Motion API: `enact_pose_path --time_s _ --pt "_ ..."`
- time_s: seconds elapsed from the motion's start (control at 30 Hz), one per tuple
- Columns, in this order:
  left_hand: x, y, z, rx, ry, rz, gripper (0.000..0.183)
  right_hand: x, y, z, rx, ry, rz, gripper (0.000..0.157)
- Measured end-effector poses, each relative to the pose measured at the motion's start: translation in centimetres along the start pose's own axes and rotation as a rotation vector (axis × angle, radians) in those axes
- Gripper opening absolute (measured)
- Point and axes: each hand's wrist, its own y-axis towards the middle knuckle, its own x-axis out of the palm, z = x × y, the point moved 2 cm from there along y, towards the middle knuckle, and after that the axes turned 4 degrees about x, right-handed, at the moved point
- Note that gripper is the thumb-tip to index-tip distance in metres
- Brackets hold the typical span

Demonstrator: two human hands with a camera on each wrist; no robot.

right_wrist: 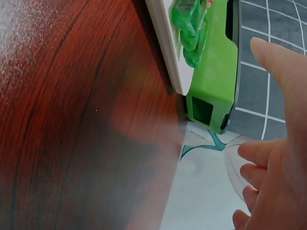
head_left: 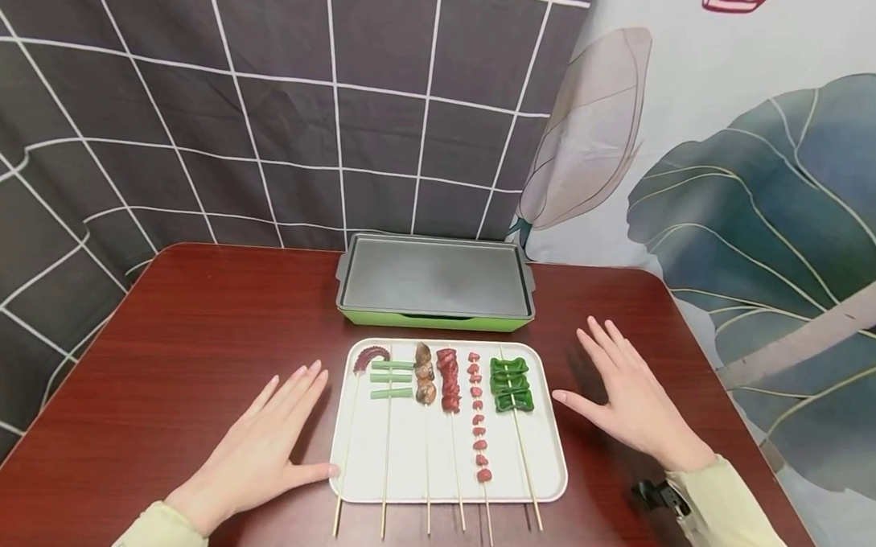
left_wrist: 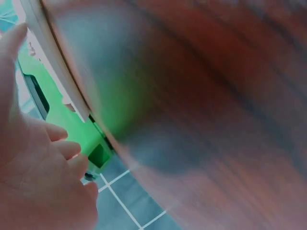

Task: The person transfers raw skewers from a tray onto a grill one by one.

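A white tray (head_left: 408, 460) lies on the table with several food skewers side by side. From left they carry a dark red octopus tentacle (head_left: 371, 358), green stalk pieces (head_left: 391, 378), brown mussel-like pieces (head_left: 425, 374), red meat (head_left: 449, 380), small red chunks (head_left: 478, 418) and folded green pepper (head_left: 510, 385). My left hand (head_left: 252, 453) is at the tray's left side, fingers straight, with the thumb tip right at the rim beside the tentacle skewer's stick. Fingers spread, my right hand (head_left: 634, 395) is off the tray's right edge. Both hands hold nothing.
Behind the tray stands a grill with a flat grey plate (head_left: 434, 275) and a green base (head_left: 440, 320). The skewer sticks jut over the tray's front rim. A dark checked curtain (head_left: 273, 110) and a leaf-printed cloth (head_left: 775, 173) hang behind the red-brown table (head_left: 215, 313).
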Motion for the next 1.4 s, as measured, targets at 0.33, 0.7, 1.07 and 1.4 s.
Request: enact_pose_path --time_s 0.33,0.7,1.07,1.4 --pt "0.4 0.2 0.7 0.032 -0.036 -0.065 0.139 0.2 -0.4 -0.6 0.01 0.019 -0.017 0.096" --pt "1.4 0.9 1.6 0.054 -0.046 -0.116 0.146 0.6 -0.7 -0.8 0.003 0.02 -0.031 0.098" --pt "1.6 1.1 2.1 0.022 -0.031 -0.112 0.142 0.9 -1.0 -1.8 -0.001 0.023 -0.064 0.1" --pt "1.6 1.2 2.0 0.011 -0.014 -0.147 0.144 1.1 -1.5 -3.0 -0.007 0.029 -0.093 0.095"
